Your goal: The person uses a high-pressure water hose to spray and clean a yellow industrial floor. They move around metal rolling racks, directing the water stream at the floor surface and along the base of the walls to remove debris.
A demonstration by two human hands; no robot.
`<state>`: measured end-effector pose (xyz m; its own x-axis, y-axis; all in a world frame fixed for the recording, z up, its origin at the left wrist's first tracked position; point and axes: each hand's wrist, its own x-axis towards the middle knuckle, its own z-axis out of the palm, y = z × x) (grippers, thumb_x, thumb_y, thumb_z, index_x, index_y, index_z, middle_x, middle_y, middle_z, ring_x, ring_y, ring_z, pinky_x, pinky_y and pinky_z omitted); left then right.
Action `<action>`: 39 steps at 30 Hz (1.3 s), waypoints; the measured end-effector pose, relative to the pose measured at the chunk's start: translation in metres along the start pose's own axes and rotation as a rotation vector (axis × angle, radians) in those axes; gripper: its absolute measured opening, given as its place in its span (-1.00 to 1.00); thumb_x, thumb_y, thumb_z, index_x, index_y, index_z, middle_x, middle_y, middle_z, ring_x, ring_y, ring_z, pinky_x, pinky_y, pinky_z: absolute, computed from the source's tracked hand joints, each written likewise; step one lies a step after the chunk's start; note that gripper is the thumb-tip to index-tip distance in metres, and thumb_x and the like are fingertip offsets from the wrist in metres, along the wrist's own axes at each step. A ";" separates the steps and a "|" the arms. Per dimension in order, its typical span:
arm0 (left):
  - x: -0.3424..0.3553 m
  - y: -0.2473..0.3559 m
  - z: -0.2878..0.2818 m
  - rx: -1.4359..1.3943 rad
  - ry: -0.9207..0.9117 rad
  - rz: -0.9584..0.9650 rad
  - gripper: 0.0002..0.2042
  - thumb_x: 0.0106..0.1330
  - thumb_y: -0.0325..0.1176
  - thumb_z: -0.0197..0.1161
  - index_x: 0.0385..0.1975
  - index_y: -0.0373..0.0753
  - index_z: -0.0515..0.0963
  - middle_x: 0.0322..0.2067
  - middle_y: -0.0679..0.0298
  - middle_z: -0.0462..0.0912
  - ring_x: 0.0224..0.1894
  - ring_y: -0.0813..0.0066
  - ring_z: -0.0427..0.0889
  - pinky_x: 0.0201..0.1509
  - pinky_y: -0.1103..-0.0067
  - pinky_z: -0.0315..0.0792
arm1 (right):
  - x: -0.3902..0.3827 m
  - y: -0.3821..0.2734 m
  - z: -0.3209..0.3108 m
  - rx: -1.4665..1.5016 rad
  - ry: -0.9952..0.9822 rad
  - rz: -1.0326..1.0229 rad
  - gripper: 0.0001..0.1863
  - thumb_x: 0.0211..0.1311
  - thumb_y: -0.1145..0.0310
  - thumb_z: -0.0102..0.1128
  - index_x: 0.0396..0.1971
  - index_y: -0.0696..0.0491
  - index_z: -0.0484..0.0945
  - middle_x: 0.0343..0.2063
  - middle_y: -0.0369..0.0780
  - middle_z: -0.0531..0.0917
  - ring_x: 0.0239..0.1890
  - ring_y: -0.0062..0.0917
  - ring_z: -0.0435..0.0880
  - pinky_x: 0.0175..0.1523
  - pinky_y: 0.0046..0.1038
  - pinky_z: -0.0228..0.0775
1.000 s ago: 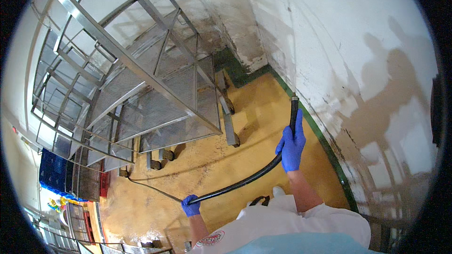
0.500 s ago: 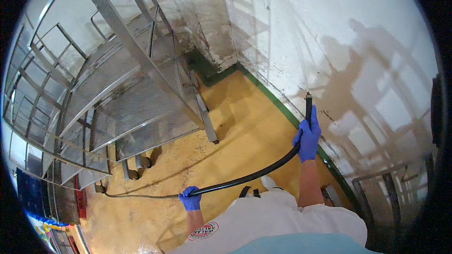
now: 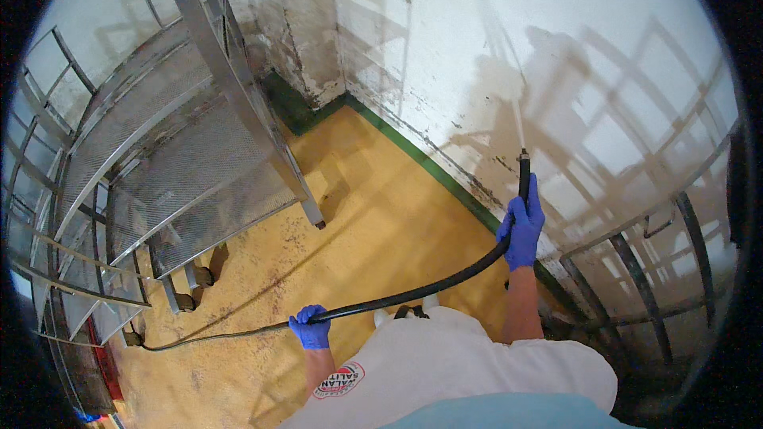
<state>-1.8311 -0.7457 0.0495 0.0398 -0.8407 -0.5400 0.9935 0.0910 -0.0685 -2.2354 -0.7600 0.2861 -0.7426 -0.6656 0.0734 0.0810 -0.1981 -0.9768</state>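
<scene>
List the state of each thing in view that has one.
Hose: curved, spraying from its tip
Water jet: running, aimed toward the wall
Left grip: closed around the hose
Right grip: closed around the hose, near its tip
Wall: stained
Floor: scuffed
Metal stairs: upright

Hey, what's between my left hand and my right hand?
In the head view, a black hose curves between your left hand and right hand, with yellow floor visible behind it.

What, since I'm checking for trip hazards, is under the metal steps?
Dark casters and yellow floor show along the near edge; the mesh treads cover whatever lies deeper.
</scene>
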 end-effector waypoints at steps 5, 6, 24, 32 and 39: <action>0.003 0.003 0.000 -0.065 -0.016 -0.006 -0.57 0.09 0.03 -0.16 -0.92 -0.05 0.08 -0.88 0.45 0.14 -0.75 0.56 0.22 -0.50 0.59 0.22 | 0.002 0.026 -0.016 -0.035 0.006 0.120 -0.45 0.10 0.52 -0.14 0.16 -0.08 0.12 -0.76 -0.37 0.29 -0.91 -0.68 0.24 -0.87 -0.59 0.13; 0.003 0.003 -0.001 -0.090 -0.030 -0.039 -0.57 0.08 0.02 -0.14 -0.92 -0.05 0.08 -0.89 0.45 0.14 -0.75 0.56 0.22 -0.50 0.59 0.23 | 0.001 0.034 -0.023 -0.047 0.023 0.134 -0.44 0.09 0.52 -0.14 0.16 -0.08 0.12 -0.75 -0.37 0.30 -0.90 -0.69 0.24 -0.86 -0.59 0.13; -0.017 0.024 -0.021 -0.123 0.122 0.013 -0.57 0.12 0.01 -0.17 -0.92 -0.04 0.09 -0.88 0.44 0.17 -0.74 0.53 0.23 -0.50 0.57 0.21 | -0.006 0.101 -0.047 -0.136 -0.044 0.378 -0.39 0.07 0.49 -0.16 0.19 -0.11 0.01 -0.74 -0.33 0.30 -0.86 -0.63 0.26 -0.80 -0.56 0.16; -0.002 0.027 -0.028 -0.047 0.093 -0.005 -0.56 0.11 0.05 -0.17 -0.91 -0.05 0.10 -0.87 0.43 0.16 -0.72 0.51 0.23 -0.50 0.55 0.21 | -0.003 0.130 -0.068 -0.099 0.093 0.411 -0.41 0.08 0.47 -0.17 0.17 -0.17 0.05 -0.72 -0.32 0.30 -0.83 -0.61 0.23 -0.77 -0.49 0.17; 0.001 0.022 -0.017 0.016 0.130 0.009 -0.57 0.12 0.05 -0.18 -0.90 -0.05 0.09 -0.86 0.43 0.16 -0.72 0.49 0.22 -0.49 0.54 0.21 | -0.006 0.155 -0.088 -0.188 0.159 0.558 -0.39 0.07 0.48 -0.15 0.18 -0.10 0.01 -0.73 -0.31 0.30 -0.86 -0.62 0.23 -0.80 -0.50 0.18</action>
<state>-1.8115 -0.7349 0.0330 0.0360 -0.7636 -0.6447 0.9947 0.0893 -0.0503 -2.2769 -0.7232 0.1161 -0.7133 -0.5143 -0.4761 0.3785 0.2892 -0.8793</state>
